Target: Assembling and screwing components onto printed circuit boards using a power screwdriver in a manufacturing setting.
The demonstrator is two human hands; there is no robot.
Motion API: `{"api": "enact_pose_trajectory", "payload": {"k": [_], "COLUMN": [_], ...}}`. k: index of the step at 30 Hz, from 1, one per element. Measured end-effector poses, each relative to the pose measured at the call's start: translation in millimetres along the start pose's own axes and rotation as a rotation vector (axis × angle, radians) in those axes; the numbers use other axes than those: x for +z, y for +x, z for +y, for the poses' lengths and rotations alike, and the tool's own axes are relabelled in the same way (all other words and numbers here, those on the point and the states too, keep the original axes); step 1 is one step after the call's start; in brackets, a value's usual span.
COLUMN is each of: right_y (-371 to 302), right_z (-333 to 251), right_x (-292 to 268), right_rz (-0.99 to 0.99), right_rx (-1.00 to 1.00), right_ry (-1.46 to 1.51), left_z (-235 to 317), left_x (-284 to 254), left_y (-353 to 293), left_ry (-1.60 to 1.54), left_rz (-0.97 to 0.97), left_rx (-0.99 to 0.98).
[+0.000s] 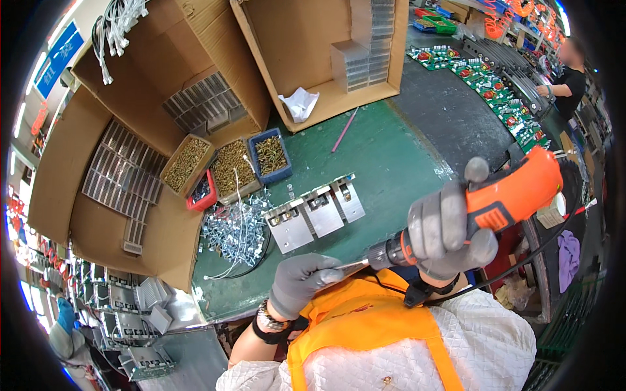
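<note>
My right hand (440, 228), in a grey glove, is wrapped round an orange and black corded power drill (512, 195) that lies almost sideways, its chuck pointing left. My left hand (301, 283), also gloved, is closed around the tip of the drill's long metal bit (352, 266); whether a screw sits there is hidden by the fingers. Just beyond both hands, a green circuit board with silver heat sink plates (324, 214) lies on the green bench top (385, 150). Neither hand touches it.
Bins of brass-coloured screws (236, 168) and a heap of small silver hardware (235, 228) lie left. Cardboard boxes (147, 58) hold metal blocks. A pink stick (344, 130) lies beyond the board. Circuit boards (489, 91) line the far right, near another person (569, 81).
</note>
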State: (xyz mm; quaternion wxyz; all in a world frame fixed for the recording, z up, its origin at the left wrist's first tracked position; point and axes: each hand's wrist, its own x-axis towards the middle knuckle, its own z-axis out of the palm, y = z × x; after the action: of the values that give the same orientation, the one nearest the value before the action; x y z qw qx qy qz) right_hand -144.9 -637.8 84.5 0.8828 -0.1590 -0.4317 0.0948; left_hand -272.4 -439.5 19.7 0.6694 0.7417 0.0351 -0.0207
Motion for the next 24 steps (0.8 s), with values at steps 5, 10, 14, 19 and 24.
{"api": "enact_pose_trajectory", "payload": {"k": [5, 10, 14, 19, 24], "right_y": [5, 11, 13, 19, 24], "right_z": [2, -16, -22, -16, -26], "right_x": [-10, -27, -35, -33, -31], "right_rz": [0.189, 0.264, 0.201, 0.209, 0.229], "right_rx": [-0.049, -0.121, -0.137, -0.172, -0.201], "right_ry": [-0.011, 0.082, 0.052, 0.02, -0.018], "left_z": [7, -9, -36, -41, -16], "left_x": [1, -37, -45, -31, -123], "left_y": [2, 19, 38, 39, 49], "left_ry": [0.194, 0.997, 0.996, 1.058, 1.091], "left_rz": [0.04, 0.431, 0.433, 0.437, 0.621], "left_rx": [0.175, 0.471, 0.388, 0.373, 0.482]}}
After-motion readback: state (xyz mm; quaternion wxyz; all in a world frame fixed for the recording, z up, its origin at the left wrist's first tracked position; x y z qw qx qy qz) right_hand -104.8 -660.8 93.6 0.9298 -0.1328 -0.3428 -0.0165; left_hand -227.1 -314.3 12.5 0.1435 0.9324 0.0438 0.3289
